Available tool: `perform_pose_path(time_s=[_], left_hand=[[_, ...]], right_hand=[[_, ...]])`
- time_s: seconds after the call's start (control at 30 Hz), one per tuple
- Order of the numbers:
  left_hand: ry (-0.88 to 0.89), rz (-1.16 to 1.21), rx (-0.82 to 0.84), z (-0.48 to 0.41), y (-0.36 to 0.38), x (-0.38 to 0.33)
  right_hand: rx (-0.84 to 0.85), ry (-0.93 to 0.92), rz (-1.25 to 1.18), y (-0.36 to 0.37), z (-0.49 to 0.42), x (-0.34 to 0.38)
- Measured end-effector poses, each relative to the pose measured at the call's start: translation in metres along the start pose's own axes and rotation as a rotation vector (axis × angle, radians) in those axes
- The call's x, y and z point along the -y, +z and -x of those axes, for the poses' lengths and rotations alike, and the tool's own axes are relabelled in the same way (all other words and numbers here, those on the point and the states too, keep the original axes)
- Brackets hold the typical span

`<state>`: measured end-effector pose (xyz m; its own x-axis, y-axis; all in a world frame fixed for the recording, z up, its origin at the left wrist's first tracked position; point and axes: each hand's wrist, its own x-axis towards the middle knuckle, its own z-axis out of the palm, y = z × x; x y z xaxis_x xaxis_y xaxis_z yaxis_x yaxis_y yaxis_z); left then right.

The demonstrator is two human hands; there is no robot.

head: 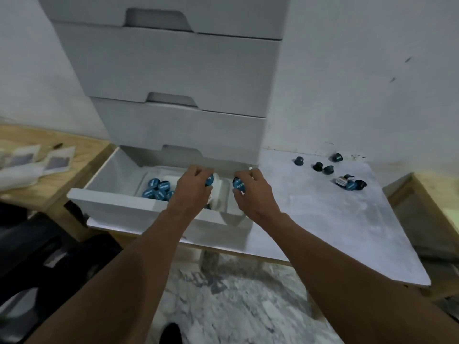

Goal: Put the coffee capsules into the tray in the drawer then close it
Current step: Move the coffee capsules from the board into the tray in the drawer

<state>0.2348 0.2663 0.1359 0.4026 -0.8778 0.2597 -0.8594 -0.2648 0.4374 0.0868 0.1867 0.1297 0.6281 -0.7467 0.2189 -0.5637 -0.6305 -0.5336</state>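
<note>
At the far left we see pale paper packets (22, 160) lying on a light wooden bench (82, 155). Right of them, the lowest white drawer (111, 202) of a tall white drawer cabinet (173, 70) stands pulled open. Inside it we find a white plastic tray (219, 192) with a cluster of blue-lidded coffee capsules (159, 188) at its left end. The left hand (192, 192) hovers over the tray, fingers curled round one blue capsule (210, 180). Just right of it, the right hand (253, 192) pinches a second blue capsule (239, 185) above the drawer's right end. Further right, we see several dark loose capsules (328, 169) scattered on the far part of the white tabletop (323, 232).
</note>
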Motion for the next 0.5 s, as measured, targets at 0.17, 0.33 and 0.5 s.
perform_pose_path(time_s=[0.17, 0.33, 0.5], left_hand=[[0.015, -0.053, 0.147, -0.030, -0.021, 0.076], [0.027, -0.123, 0.307, -0.053, -0.037, 0.142], [0.079, -0.099, 0.373, -0.067, -0.031, 0.178]], right_hand=[[0.041, 0.023, 0.020, 0.057, -0.043, 0.045], [0.101, 0.140, 0.053, 0.104, -0.073, 0.076], [0.135, 0.213, 0.071, 0.129, -0.088, 0.084]])
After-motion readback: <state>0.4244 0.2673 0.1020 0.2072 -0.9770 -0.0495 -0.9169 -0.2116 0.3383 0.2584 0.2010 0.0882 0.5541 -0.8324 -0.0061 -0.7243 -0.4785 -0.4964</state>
